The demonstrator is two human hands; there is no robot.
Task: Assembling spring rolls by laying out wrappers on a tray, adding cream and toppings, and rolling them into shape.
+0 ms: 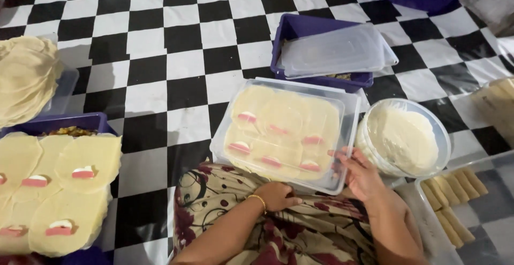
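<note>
A clear plastic lid (pixel 350 104) rests upside down on my lap and holds several pale round wrappers, each topped with a pink and white filling slice (pixel 247 117). My right hand (pixel 360 175) grips the lid's near right edge, thumb on the rim. My left hand (pixel 277 196), a gold bracelet on its wrist, is tucked under the lid's near edge, fingers curled against the patterned cloth (pixel 214 200) on my lap.
A round tub of white batter (pixel 404 136) stands right of the lid. Behind it a purple box (pixel 300 29) has a clear lid lying on top. Rolled wrappers (pixel 452 200) fill a tray at right. More filled wrappers (pixel 59 190) and a wrapper stack (pixel 24 77) sit left on the checkered floor.
</note>
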